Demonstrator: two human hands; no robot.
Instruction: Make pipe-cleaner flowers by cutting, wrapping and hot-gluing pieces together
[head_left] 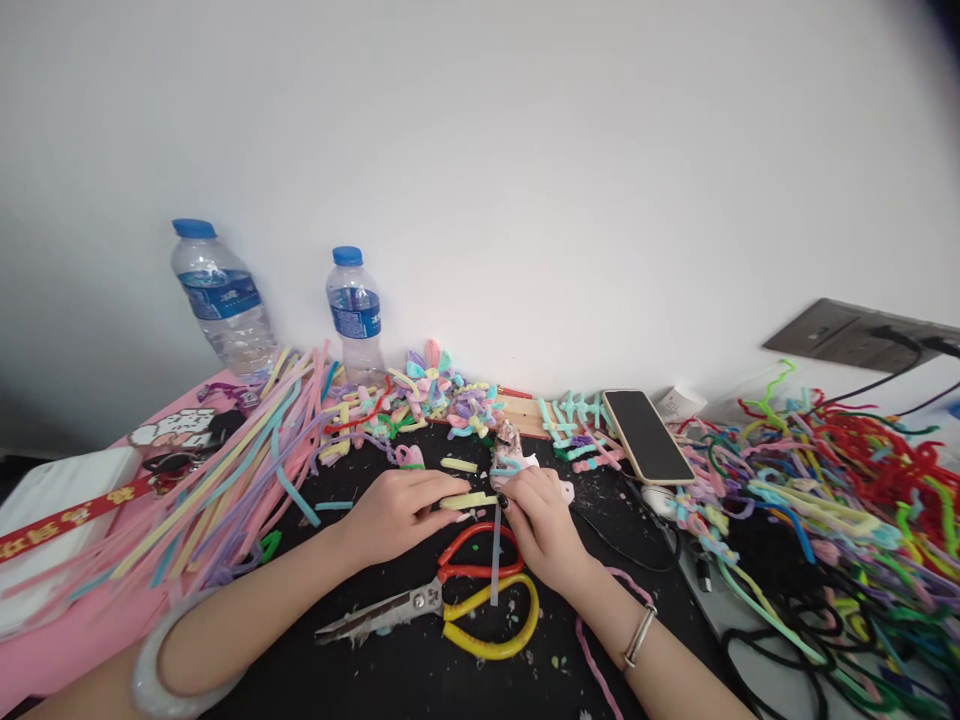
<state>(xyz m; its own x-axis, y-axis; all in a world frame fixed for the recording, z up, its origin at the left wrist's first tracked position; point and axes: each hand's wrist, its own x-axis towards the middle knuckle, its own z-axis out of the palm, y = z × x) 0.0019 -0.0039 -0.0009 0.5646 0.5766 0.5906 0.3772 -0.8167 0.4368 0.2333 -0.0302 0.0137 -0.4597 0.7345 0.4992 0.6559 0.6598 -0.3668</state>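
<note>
My left hand (401,508) and my right hand (544,520) meet over the black mat (420,660). Between their pinched fingertips they hold a short yellow pipe cleaner piece (466,500). A thin pale strip (496,555) hangs down from my right fingers. Scissors (450,598) with one red and one yellow handle loop lie shut just in front of my hands. Another short yellow piece (458,465) and a small pink and blue pipe cleaner figure (508,452) lie just beyond them.
Long pastel pipe cleaners (225,470) fan across the left. Two water bottles (223,300) (354,312) stand by the wall. Pipe cleaner flowers (435,385) sit at the back, a phone (646,435) right of them, and a tangled colourful heap (840,500) beside a wall socket (855,335).
</note>
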